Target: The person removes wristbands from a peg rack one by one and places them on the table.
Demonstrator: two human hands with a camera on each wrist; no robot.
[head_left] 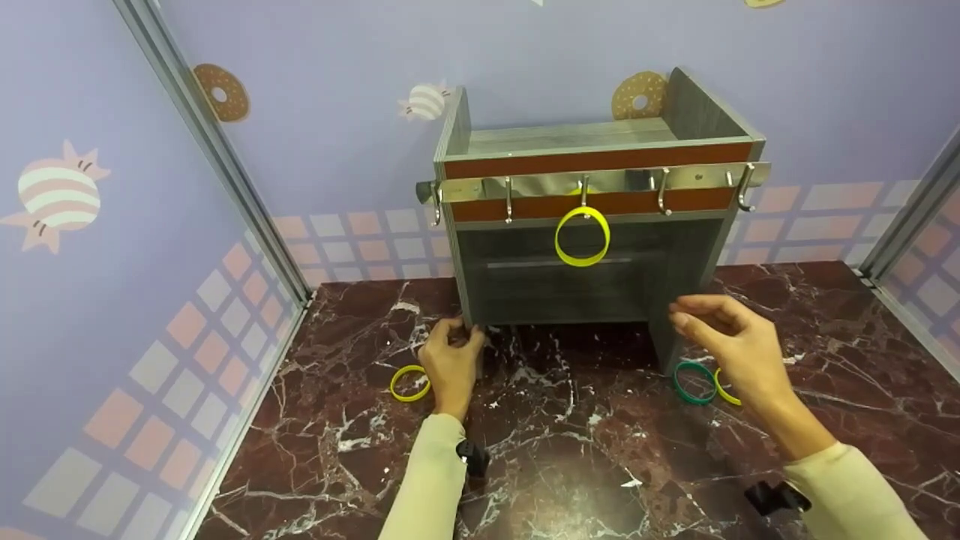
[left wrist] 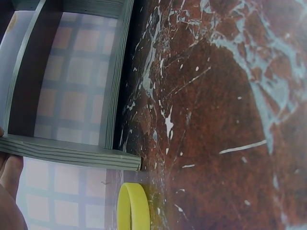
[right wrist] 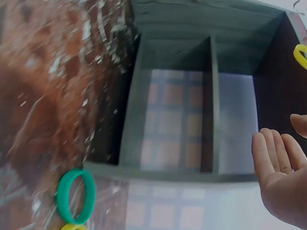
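Note:
A grey wooden shelf rack [head_left: 589,154] stands against the wall, with a metal hook rail [head_left: 622,182] across its front. From the middle hook hangs a yellow ring [head_left: 583,238]. My left hand [head_left: 451,367] pinches the lower front edge of the rack's left side panel [left wrist: 72,152] between thumb and fingers. In front of the right side panel, my right hand [head_left: 739,345] is held with fingers extended and thumb apart, holding nothing; the right wrist view shows this hand [right wrist: 283,177] beside the rack, apart from the hanging ring [right wrist: 301,56].
A yellow ring [head_left: 409,383] lies left of my left hand. Below my right hand lie a green ring [head_left: 694,383] and another yellow ring [head_left: 726,388], partly hidden by that hand. Patterned wall panels [head_left: 337,135] enclose the dark red marbled tabletop [head_left: 555,465].

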